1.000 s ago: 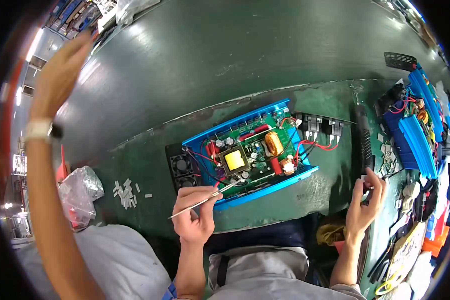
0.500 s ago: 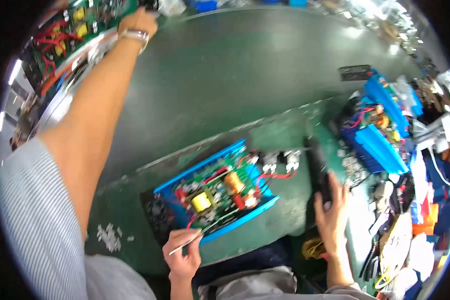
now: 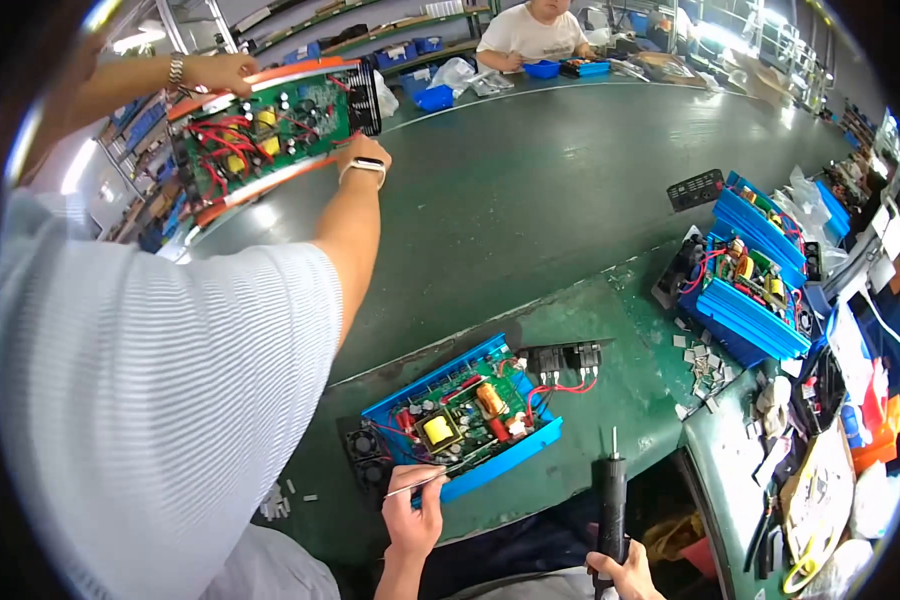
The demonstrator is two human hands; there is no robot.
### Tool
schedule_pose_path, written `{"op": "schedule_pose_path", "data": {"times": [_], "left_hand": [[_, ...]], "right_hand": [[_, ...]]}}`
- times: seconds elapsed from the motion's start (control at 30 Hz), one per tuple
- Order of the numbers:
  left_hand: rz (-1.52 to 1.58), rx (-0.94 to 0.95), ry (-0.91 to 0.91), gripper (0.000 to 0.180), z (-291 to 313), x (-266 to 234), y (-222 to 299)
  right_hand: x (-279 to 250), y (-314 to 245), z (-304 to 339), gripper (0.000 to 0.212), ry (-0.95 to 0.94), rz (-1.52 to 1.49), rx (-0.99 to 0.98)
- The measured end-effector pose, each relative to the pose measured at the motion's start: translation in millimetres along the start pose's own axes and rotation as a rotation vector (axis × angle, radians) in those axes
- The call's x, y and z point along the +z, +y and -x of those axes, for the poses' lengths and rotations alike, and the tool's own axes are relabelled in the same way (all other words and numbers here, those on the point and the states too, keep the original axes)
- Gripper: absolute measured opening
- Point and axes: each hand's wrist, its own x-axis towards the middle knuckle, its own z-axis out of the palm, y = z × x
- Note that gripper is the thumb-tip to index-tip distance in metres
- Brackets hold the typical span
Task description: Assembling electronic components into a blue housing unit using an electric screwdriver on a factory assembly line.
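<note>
Green matting covers the workbench (image 3: pixel 570 200), where an open blue case (image 3: pixel 460 420) with a circuit board lies just ahead of both hands. Left hand (image 3: pixel 415 520) pinches thin tweezers (image 3: pixel 415 485) at the case's near edge; right hand (image 3: pixel 625 575) grips a black electric screwdriver (image 3: pixel 610 505) (bit upward). A co-worker (image 3: pixel 160 400) alongside lifts an orange-cased board (image 3: pixel 270 130).

green bench (image 3: pixel 530 210); blue-cased circuit board (image 3: pixel 460 415); stacked blue units (image 3: pixel 755 290)

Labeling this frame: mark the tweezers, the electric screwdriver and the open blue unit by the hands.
tweezers (image 3: pixel 417 485), head view, mid shaft
electric screwdriver (image 3: pixel 610 500), head view, black body
open blue unit (image 3: pixel 505 462), head view, front blue wall
</note>
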Motion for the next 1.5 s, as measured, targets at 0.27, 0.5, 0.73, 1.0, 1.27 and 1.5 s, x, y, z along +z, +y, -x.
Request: {"op": "schedule_pose_path", "data": {"times": [0.27, 0.5, 0.73, 1.0, 1.27, 1.5], "left_hand": [[-0.075, 0.011, -0.037, 0.009, -5.2, -6.7, 7.9], [-0.265, 0.044, -0.094, 0.007, -19.4, -11.3, 9.7], [-0.267, -0.007, -0.058, 0.011, -17.0, -9.1, 6.5], [-0.356, -0.057, -0.095, 0.014, -14.5, -12.8, 17.3], [-0.331, -0.079, -0.096, 0.013, -15.7, -12.3, 19.9], [-0.315, -0.086, -0.088, 0.01, -17.5, -13.5, 20.4]], "right_hand": [[8.8, 28.8, -6.6, 0.037, -0.183, 0.28, -0.085], [30.5, 18.6, -1.8, 0.055, -0.319, 0.473, -0.071], [30.8, 35.3, -9.9, 0.043, -0.381, 0.302, -0.267], [36.4, 39.3, -16.8, 0.044, -0.401, 0.319, -0.319], [41.6, 29.3, -22.5, 0.043, -0.373, 0.321, -0.314], [44.2, 18.9, -24.2, 0.044, -0.431, 0.297, -0.252]]}}
